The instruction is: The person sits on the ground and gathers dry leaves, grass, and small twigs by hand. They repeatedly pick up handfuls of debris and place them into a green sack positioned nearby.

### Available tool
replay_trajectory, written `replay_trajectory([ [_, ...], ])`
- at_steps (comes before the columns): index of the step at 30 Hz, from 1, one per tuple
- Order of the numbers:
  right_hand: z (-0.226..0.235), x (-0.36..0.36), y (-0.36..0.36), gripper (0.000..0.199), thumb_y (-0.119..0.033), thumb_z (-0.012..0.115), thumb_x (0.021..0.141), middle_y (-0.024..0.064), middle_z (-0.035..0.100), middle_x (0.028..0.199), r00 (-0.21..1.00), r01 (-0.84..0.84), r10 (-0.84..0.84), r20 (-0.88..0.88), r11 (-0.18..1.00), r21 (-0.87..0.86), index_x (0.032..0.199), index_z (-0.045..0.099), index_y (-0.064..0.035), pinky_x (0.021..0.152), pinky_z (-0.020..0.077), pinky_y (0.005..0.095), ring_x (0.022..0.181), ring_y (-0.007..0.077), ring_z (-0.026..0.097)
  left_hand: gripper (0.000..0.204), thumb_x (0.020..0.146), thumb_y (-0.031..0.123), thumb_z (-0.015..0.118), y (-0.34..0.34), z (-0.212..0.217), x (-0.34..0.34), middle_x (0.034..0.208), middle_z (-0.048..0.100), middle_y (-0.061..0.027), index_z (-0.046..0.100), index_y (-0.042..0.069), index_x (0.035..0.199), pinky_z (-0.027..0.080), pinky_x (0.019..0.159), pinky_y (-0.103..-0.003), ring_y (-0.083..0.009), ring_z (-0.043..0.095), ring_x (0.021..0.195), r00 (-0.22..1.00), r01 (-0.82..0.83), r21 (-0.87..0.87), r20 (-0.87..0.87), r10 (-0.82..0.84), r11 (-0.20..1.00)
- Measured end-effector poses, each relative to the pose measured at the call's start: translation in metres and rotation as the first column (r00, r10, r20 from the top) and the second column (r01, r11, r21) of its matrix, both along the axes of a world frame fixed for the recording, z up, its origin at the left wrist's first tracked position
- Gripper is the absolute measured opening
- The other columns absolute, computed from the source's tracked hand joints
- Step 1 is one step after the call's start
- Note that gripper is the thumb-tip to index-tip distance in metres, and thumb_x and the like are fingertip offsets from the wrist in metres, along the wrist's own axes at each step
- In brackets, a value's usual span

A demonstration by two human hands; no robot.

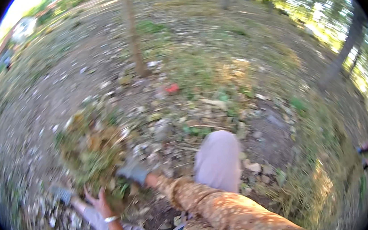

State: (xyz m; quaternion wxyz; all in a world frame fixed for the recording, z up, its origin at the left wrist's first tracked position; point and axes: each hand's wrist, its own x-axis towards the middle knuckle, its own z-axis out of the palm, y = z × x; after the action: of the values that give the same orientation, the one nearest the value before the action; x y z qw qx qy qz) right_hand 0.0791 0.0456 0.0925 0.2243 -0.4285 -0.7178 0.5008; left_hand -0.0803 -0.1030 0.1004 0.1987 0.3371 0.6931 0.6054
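A heap of dry grass and leaves [93,153] lies on the littered ground [32,126], left of the raised knee [218,161]. The left hand [100,205], a bracelet [111,219] at its wrist, is at the heap's near edge, fingers spread and released. The right hand [148,177] is beside the heap's right side, its fingers too blurred to tell. Beyond lies a red scrap [172,88]

My left hand [98,205], fingers parted, points forward from a lowered forearm. My right arm [229,202] extends diagonally across my body to the left; the right hand [134,172], grey-covered, is blurred, its fingers indistinct. My right knee [218,161] is bent upward.
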Motion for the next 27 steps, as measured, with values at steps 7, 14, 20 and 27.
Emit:
replay_trajectory([
  [7,0.055,-0.075,0.094,0.056,-0.016,0.077,0.065,0.0137,0.068,0.095,0.78,0.069,-0.174,-0.601,0.978,-0.195,0.111,0.056,0.007,0.072,0.0512,0.0309,0.078,0.02,0.064,0.066,0.08,0.003,0.063,-0.096,0.003,-0.047,0.141,0.038,-0.0136,0.034,0.006,0.14,0.029,0.106,-0.041,-0.0278,0.036,0.131,0.949,-0.314,0.087,0.01,0.314,0.945],
  [14,0.121,-0.207,0.164,0.045,-0.024,0.079,0.07,0.0179,0.067,0.095,0.907,0.013,-0.188,-0.377,0.907,-0.42,0.101,0.064,0.0054,0.069,0.0523,0.0355,0.081,0.0263,0.066,0.045,0.075,-0.001,0.059,-0.303,-0.103,-0.036,0.111,0.052,-0.0125,0.05,-0.003,0.12,0.046,0.08,-0.03,-0.0203,0.053,0.092,0.706,-0.665,-0.419,-0.084,0.703,0.618],
  [20,0.094,-0.213,0.193,0.067,-0.059,0.056,0.081,0.0229,0.062,0.11,0.893,-0.297,0.151,0.424,0.906,0.302,0.108,0.062,0.0017,0.087,0.0467,0.0417,0.104,0.0353,0.059,0.038,0.069,0.007,0.066,-0.315,-0.145,0.021,0.104,0.059,-0.0157,0.061,-0.001,0.106,0.049,0.081,-0.034,-0.024,0.06,0.089,0.71,-0.576,-0.5,0.085,0.699,0.646],
  [27,0.039,0.005,0.174,0.068,-0.061,0.051,0.08,0.0222,0.063,0.109,0.111,-0.812,0.337,0.935,0.573,-0.11,0.114,0.059,-0.0016,0.086,0.0463,0.0429,0.099,0.0382,0.06,0.047,0.075,0.006,0.062,-0.304,-0.166,0.011,0.115,0.052,-0.0164,0.052,-0.001,0.12,0.046,0.089,-0.036,-0.0253,0.056,0.1,0.742,-0.579,-0.616,-0.126,0.658,0.534],
])
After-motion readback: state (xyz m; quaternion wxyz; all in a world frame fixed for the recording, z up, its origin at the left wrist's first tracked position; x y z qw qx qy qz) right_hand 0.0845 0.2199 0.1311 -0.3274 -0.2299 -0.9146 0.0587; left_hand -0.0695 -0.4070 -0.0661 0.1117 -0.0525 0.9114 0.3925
